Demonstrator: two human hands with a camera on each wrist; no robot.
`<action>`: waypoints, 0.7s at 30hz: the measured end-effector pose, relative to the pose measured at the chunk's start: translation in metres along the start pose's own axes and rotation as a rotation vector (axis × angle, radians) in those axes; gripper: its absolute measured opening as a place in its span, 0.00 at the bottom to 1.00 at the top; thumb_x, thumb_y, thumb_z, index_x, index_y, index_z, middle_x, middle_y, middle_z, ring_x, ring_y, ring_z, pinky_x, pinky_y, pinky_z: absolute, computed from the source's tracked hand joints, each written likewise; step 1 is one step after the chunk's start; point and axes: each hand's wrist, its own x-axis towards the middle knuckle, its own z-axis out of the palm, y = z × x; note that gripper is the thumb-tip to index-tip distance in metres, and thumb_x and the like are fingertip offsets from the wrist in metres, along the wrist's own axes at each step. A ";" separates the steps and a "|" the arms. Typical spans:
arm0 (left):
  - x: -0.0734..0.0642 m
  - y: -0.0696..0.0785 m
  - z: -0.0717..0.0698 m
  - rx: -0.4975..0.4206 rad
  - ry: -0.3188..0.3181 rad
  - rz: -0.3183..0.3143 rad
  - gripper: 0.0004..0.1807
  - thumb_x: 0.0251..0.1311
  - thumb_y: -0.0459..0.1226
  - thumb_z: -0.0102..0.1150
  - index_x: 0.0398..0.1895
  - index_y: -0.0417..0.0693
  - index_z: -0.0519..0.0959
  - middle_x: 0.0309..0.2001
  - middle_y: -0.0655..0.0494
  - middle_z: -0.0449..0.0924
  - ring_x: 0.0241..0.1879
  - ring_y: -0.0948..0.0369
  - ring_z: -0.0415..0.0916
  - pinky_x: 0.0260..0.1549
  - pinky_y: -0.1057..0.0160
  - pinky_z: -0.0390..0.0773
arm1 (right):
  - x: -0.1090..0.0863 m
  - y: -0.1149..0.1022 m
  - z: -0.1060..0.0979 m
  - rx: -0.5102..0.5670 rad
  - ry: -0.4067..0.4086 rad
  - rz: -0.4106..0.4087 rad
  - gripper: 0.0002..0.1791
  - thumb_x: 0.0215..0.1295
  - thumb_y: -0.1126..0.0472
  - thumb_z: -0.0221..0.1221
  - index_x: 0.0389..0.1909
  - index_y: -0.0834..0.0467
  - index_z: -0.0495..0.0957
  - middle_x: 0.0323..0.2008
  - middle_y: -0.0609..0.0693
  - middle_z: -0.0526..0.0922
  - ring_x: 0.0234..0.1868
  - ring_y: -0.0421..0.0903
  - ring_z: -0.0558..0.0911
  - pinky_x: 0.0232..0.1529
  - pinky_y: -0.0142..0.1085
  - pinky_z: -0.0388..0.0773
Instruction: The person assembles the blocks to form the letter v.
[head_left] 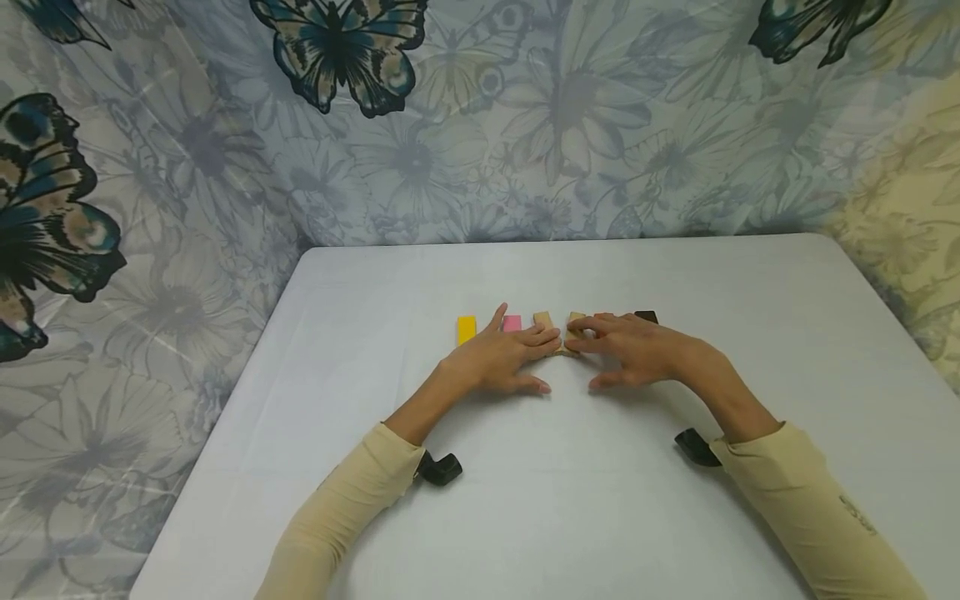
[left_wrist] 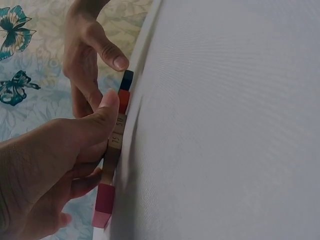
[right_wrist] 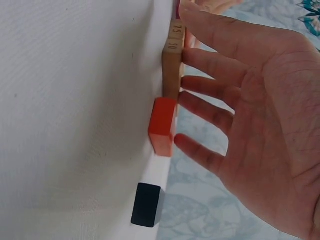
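Observation:
Both hands are over a row of small blocks. My left hand (head_left: 504, 357) has its fingers stretched over a wooden block (head_left: 543, 319), fingertips at its near end; its thumb stands apart. Facing it, my right hand (head_left: 637, 348) reaches in from the other side, fingers extended over another wooden block (head_left: 576, 318). Two wooden end faces, marked 75 (right_wrist: 177, 30) and 50 (right_wrist: 173, 46), sit side by side in the right wrist view. The right hand's fingertips lie against or close beside the wooden blocks and an orange block (right_wrist: 163, 117). Fingers partly hide the row.
Left of the hands are a yellow block (head_left: 467, 328) and a pink block (head_left: 512, 322); a black block (head_left: 646, 317) ends the row at right. The white table (head_left: 570, 500) meets butterfly-patterned cloth (head_left: 480, 167) behind. Dark devices (head_left: 441, 469) project from the sleeves.

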 end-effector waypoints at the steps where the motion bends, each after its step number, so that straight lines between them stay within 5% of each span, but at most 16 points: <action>1: 0.000 0.001 0.000 0.003 -0.001 0.000 0.47 0.71 0.70 0.44 0.85 0.63 0.50 0.86 0.64 0.46 0.85 0.64 0.49 0.81 0.31 0.35 | 0.000 -0.001 0.000 -0.001 0.001 0.000 0.37 0.67 0.45 0.69 0.75 0.51 0.73 0.75 0.56 0.70 0.70 0.61 0.75 0.62 0.71 0.74; 21: 0.000 0.004 0.001 -0.003 0.008 -0.001 0.48 0.71 0.70 0.46 0.86 0.60 0.50 0.86 0.63 0.46 0.85 0.61 0.50 0.81 0.30 0.38 | -0.002 -0.004 -0.002 0.022 -0.013 0.021 0.39 0.67 0.46 0.69 0.76 0.53 0.71 0.77 0.60 0.68 0.74 0.68 0.70 0.64 0.75 0.69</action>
